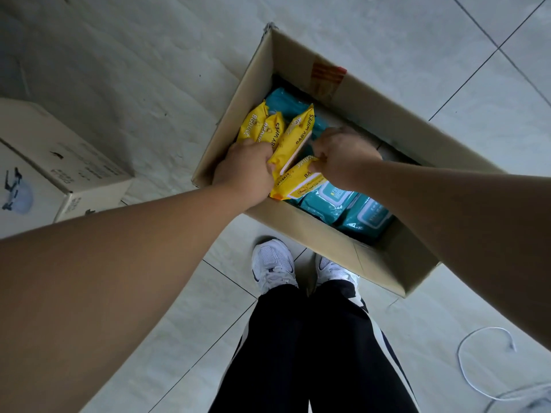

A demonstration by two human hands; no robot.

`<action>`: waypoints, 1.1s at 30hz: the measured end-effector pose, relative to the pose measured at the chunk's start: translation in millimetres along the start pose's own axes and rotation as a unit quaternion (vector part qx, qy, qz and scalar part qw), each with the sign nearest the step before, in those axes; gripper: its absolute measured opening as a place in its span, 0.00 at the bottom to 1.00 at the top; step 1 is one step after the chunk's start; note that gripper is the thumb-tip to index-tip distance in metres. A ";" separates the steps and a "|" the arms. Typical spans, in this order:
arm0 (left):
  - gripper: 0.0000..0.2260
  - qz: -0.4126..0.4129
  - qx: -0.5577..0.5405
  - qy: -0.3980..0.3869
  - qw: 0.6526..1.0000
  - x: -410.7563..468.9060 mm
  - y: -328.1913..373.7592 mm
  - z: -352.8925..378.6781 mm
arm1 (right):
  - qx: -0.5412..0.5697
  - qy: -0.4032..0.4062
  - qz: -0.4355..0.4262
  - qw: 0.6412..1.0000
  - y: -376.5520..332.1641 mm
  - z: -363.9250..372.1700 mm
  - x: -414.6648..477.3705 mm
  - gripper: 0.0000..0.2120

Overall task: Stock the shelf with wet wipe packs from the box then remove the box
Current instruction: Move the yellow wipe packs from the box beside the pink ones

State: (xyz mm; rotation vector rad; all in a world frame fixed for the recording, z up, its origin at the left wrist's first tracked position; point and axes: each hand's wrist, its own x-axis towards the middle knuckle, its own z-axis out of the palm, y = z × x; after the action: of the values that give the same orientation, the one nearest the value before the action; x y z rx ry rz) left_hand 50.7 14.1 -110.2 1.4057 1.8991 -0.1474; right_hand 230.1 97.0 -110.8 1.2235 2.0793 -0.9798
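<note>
An open brown cardboard box (301, 222) stands on the tiled floor in front of my feet. Inside it lie several yellow baby wipe packs (298, 135) over teal wet wipe packs (328, 201). Both my hands are down in the box. My left hand (244, 171) grips a bunch of upright yellow packs from the left. My right hand (343, 156) pinches the lowest yellow pack (295, 186) from the right. No shelf shows in this view.
A closed pale carton (59, 162) sits on the floor to the left. A white cable (465, 371) loops on the tiles at the lower right. My white shoes (272, 265) stand just below the box.
</note>
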 end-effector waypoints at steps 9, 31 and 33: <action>0.06 -0.010 -0.124 0.085 0.989 -34.7 15.9 -54.0 | 0.128 -0.009 0.047 0.991 -5.1 -20.8 -65.5 0.15; 0.03 0.100 -0.131 0.145 0.976 -209.3 185.3 -371.8 | 0.230 0.187 -0.048 0.954 -86.3 -266.5 -349.0 0.14; 0.04 0.120 -0.134 0.154 0.972 -231.6 204.7 -407.2 | 0.227 0.207 -0.062 0.950 -95.9 -298.9 -379.3 0.11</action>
State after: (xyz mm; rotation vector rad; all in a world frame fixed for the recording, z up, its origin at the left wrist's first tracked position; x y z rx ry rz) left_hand 49.8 118.5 390.3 1.5188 1.8850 0.4523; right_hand 290.9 113.1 377.6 1.6609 2.3468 -1.4165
